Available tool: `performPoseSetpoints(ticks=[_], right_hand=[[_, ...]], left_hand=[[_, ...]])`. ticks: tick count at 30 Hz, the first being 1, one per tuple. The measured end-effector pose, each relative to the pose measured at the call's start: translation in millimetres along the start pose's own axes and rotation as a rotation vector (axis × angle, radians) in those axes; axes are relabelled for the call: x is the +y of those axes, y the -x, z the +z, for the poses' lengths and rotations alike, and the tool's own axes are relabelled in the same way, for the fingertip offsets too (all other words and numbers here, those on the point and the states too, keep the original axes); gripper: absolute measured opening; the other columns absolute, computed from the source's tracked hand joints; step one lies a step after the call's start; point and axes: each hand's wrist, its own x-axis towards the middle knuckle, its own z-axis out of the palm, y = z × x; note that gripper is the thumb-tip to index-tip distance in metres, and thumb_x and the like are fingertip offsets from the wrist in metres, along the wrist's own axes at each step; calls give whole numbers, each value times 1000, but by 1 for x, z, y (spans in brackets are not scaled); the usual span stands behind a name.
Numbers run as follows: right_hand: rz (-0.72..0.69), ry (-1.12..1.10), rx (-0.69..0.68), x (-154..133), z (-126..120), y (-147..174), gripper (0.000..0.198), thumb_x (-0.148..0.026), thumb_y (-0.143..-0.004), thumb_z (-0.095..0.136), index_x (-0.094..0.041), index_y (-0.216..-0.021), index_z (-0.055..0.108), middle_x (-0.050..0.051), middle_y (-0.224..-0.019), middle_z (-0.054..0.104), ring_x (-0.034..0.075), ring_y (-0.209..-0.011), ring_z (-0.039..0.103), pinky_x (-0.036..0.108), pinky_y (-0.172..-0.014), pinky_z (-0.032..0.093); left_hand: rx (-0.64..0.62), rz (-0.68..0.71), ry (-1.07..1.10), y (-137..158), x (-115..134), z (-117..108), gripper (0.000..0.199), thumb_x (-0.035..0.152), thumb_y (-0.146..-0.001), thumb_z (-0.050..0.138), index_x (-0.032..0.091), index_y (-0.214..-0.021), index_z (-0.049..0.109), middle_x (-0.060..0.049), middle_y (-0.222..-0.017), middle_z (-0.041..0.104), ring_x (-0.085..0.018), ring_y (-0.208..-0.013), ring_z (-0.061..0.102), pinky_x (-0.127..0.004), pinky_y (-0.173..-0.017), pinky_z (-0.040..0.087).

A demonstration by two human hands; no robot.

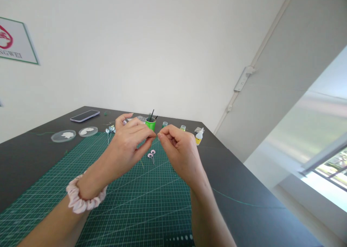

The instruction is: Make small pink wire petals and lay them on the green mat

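My left hand (133, 137), with a pale pink scrunchie (78, 200) at the wrist, pinches thumb and forefinger together above the green cutting mat (135, 203). Facing it, my right hand (180, 145) pinches too, its fingertips almost meeting the left ones. Whatever lies between the fingertips is too small to make out. Below the hands, two small pink flower-like pieces (151, 153) on thin wire stems lie on the mat. Pale blue petal-like pieces (110, 129) on stems rest left of my left hand, partly hidden by it.
A green can (150, 124) holding dark tools stands behind the hands. To its right are small jars (183, 127) and a yellow-labelled bottle (200, 136). Shallow dishes (63, 136) with white pieces and a phone (85, 115) lie left. Green thread (244, 202) trails right.
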Motion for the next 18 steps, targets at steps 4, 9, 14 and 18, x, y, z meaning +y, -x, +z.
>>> performPoseSetpoints(ticks=[4,9,14,18], right_hand=[[43,8,-18,5,-3,-1,22,-17,-87,50,-20,-65,49,-6,-53,37,9,-50,34,27,-51,25],[111,-218,-93,10,-9,-2,21,-20,-86,53,-20,-65,52,-6,-52,38,9,-50,34,27,-49,25],[140,-464,-168,11,-11,-7,18,-26,-84,56,-20,-67,55,-7,-53,38,8,-50,31,26,-46,24],[154,-575,-215,14,-4,-9,18,-29,-83,59,-20,-68,57,-7,-54,37,8,-49,29,26,-46,23]], left_hand=[[-52,22,69,0,-1,-1,20,18,-93,47,22,-81,62,3,-72,67,-15,-75,61,-42,-101,32],[-69,-20,222,-2,-1,-4,20,21,-92,48,24,-80,63,3,-72,68,-15,-74,60,-40,-100,35],[-9,-86,355,-5,2,-7,18,23,-91,52,22,-77,63,3,-67,66,-15,-69,58,-35,-82,44],[38,-191,389,-5,3,-8,17,23,-88,53,22,-74,63,3,-67,64,-14,-68,57,-31,-72,45]])
